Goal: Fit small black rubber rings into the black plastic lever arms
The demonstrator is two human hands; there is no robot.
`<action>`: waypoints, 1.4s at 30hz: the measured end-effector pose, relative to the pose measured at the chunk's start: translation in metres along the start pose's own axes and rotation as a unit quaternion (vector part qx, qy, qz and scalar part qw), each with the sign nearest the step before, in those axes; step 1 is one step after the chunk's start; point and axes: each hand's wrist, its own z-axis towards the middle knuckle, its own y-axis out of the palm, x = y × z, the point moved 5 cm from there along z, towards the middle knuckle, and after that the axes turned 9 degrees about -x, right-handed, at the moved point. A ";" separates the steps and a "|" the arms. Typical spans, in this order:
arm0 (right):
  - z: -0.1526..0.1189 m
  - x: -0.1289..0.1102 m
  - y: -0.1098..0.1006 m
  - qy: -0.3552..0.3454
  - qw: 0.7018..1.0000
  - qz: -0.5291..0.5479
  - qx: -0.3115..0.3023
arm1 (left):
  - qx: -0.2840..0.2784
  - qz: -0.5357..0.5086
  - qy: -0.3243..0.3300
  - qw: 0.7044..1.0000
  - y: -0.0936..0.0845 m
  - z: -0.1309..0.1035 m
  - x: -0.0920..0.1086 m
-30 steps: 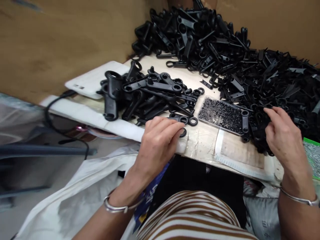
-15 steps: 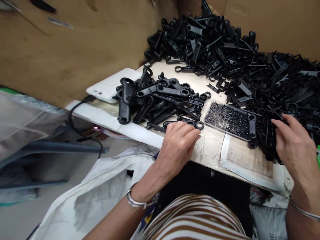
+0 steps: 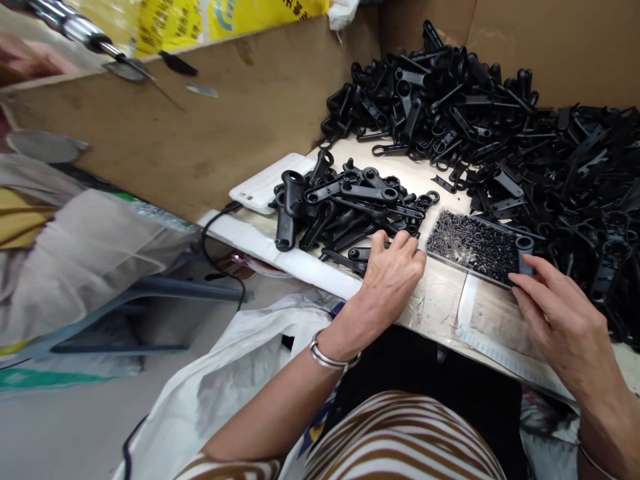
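Note:
My left hand (image 3: 393, 277) is closed, its fingers curled down over a black plastic arm (image 3: 360, 254) at the front of a small heap of similar arms (image 3: 350, 200). The fingertips are partly hidden behind the knuckles. At the right end of a clear tray (image 3: 450, 263) full of small black screw-like pieces (image 3: 470, 243), my right hand (image 3: 565, 327) pinches a black ring-ended plastic arm (image 3: 525, 247) between thumb and fingers. That arm's lower end is covered by the fingers.
Large piles of black plastic parts (image 3: 450, 100) fill the table's back and right. A white flat device (image 3: 273, 183) with a black cable (image 3: 205, 243) lies left. Cardboard walls (image 3: 280, 87) border the table. Another person's hand (image 3: 30, 57) and a screwdriver-like tool (image 3: 83, 30) show top left.
My right hand has moved left from the right-hand pile to the arm at the tray's end. My left hand remains at the small heap's front. The view has shifted left.

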 end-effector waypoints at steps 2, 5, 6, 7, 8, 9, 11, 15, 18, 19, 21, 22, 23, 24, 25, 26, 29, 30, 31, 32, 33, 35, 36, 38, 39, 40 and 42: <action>-0.002 0.001 -0.001 0.001 1.000 0.007 0.007 | -0.017 -0.031 0.017 0.999 -0.001 -0.005 -0.002; -0.004 0.000 0.001 0.001 1.000 0.019 0.009 | -0.043 -0.111 0.068 0.991 -0.002 -0.013 0.000; -0.003 -0.001 0.001 0.001 1.000 0.025 0.009 | -0.053 -0.141 0.090 0.985 -0.002 -0.015 0.003; -0.002 -0.001 0.002 0.002 0.999 0.032 0.007 | -0.063 -0.167 0.109 0.978 -0.001 -0.016 0.006; -0.001 -0.002 0.003 0.005 0.999 0.039 0.003 | -0.072 -0.187 0.122 0.972 0.000 -0.016 0.008; 0.000 -0.003 0.003 0.009 0.999 0.047 0.000 | -0.078 -0.202 0.129 0.968 0.002 -0.015 0.011; 0.002 -0.004 0.004 0.019 0.998 0.067 -0.008 | -0.090 -0.221 0.136 0.962 0.004 -0.010 0.015; 0.003 -0.009 0.011 0.060 0.985 0.159 -0.041 | -0.099 -0.260 0.145 0.950 0.004 0.002 0.020; 0.003 -0.014 0.032 0.138 0.938 0.295 -0.117 | -0.070 -0.305 0.140 0.939 -0.002 0.006 0.021; 0.003 -0.018 0.041 0.166 0.911 0.348 -0.147 | -0.057 -0.319 0.139 0.936 -0.004 0.006 0.021; 0.003 -0.026 0.059 0.209 0.849 0.443 -0.197 | -0.037 -0.337 0.138 0.931 -0.006 0.005 0.021; 0.003 -0.030 0.065 0.226 0.822 0.481 -0.206 | -0.032 -0.341 0.137 0.929 -0.007 0.004 0.021; 0.004 -0.032 0.069 0.240 0.800 0.510 -0.204 | -0.031 -0.345 0.136 0.928 -0.007 0.003 0.020; 0.005 -0.034 0.072 0.254 0.783 0.533 -0.196 | -0.035 -0.347 0.137 0.927 -0.006 0.002 0.019; 0.005 -0.034 0.073 0.267 0.770 0.550 -0.184 | -0.040 -0.347 0.139 0.927 -0.006 0.000 0.018; 0.005 -0.033 0.073 0.280 0.758 0.564 -0.172 | -0.049 -0.346 0.141 0.926 -0.006 -0.001 0.016; 0.002 -0.031 0.072 0.295 0.716 0.605 -0.187 | -0.081 -0.341 0.148 0.925 -0.005 -0.002 0.013; 0.000 -0.031 0.071 0.296 0.701 0.617 -0.202 | -0.091 -0.341 0.154 0.923 -0.004 -0.003 0.013; -0.001 -0.030 0.070 0.295 0.688 0.626 -0.218 | -0.101 -0.342 0.161 0.920 -0.004 -0.003 0.013; -0.002 -0.029 0.069 0.294 0.677 0.632 -0.236 | -0.111 -0.342 0.170 0.917 -0.004 -0.002 0.014; -0.004 -0.027 0.068 0.294 0.670 0.634 -0.251 | -0.117 -0.341 0.176 0.916 -0.004 -0.002 0.015; -0.006 -0.023 0.067 0.301 0.659 0.633 -0.272 | -0.121 -0.329 0.173 0.921 -0.003 -0.001 0.015; -0.008 -0.021 0.067 0.306 0.656 0.631 -0.278 | -0.115 -0.321 0.163 0.926 -0.003 0.000 0.013; -0.010 -0.018 0.066 0.308 0.661 0.614 -0.301 | -0.093 -0.309 0.139 0.936 -0.004 0.001 0.007; -0.011 -0.017 0.065 0.303 0.672 0.595 -0.321 | -0.079 -0.305 0.129 0.940 -0.004 0.001 0.004; -0.012 -0.016 0.064 0.294 0.689 0.566 -0.346 | -0.065 -0.302 0.120 0.944 -0.005 0.001 0.001; -0.012 -0.012 0.060 0.273 0.737 0.480 -0.390 | -0.047 -0.290 0.109 0.949 -0.006 0.001 -0.004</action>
